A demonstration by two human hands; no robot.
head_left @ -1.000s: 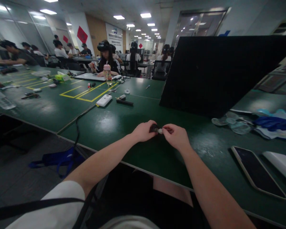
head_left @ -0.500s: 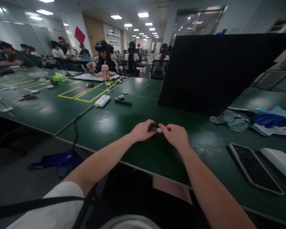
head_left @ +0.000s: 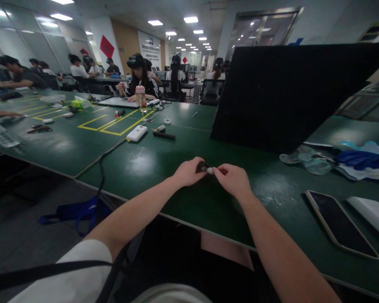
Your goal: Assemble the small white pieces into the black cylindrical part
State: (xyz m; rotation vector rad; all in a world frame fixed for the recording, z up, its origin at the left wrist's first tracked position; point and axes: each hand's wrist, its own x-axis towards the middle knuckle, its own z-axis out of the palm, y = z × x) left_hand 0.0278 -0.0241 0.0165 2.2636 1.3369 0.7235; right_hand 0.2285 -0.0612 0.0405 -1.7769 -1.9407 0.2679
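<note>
Just above the green table (head_left: 189, 202), near its front edge, my two hands are close together. My left hand (head_left: 190, 171) is closed on a small dark object (head_left: 202, 167), partly hidden by the fingers. Between the hands sits a small pale, rounded piece (head_left: 210, 170), next to the dark object. My right hand (head_left: 233, 179) pinches this pale piece with thumb and fingertips. Whether the two pieces are joined I cannot tell.
A large black panel (head_left: 287, 97) stands at the right. Behind the hands lie a white device (head_left: 137, 133) and a black bar (head_left: 164, 135). A phone (head_left: 342, 223) and blue cloth (head_left: 363, 160) lie right. A person (head_left: 139, 80) sits across.
The pale piece has shifted slightly left, and my right fingertips show more apart from the left hand. At the far left, another person's hand has come into view over the table.
</note>
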